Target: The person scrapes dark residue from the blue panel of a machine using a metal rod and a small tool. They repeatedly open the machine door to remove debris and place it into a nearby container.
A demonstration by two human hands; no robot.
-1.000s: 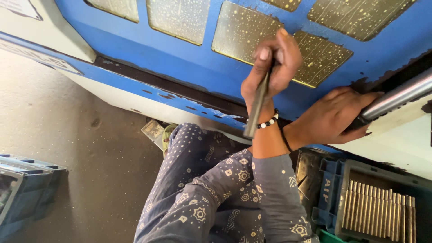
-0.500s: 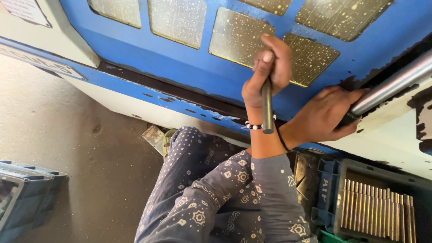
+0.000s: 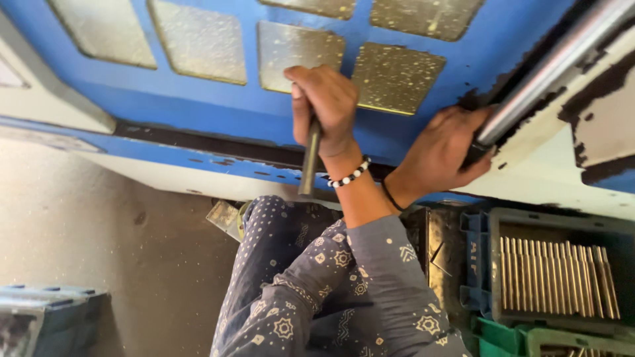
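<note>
Left hand: left hand point(image 3: 329, 106) is fisted round a rod point(image 3: 309, 162), near the blue panel point(image 3: 218, 109)
Rod axis: dark metal, thin and round, hanging from the fist towards the knees
Right hand: right hand point(image 3: 442, 153) is curled on the end of a bar point(image 3: 559, 63), just beside the left
Bar: shiny steel cylinder, slanting up to the right
Panel: chipped blue paint, square speckled panes point(image 3: 397, 78)
Below right: grey tray point(image 3: 483, 251) of thin metal strips point(image 3: 559, 276)
</note>
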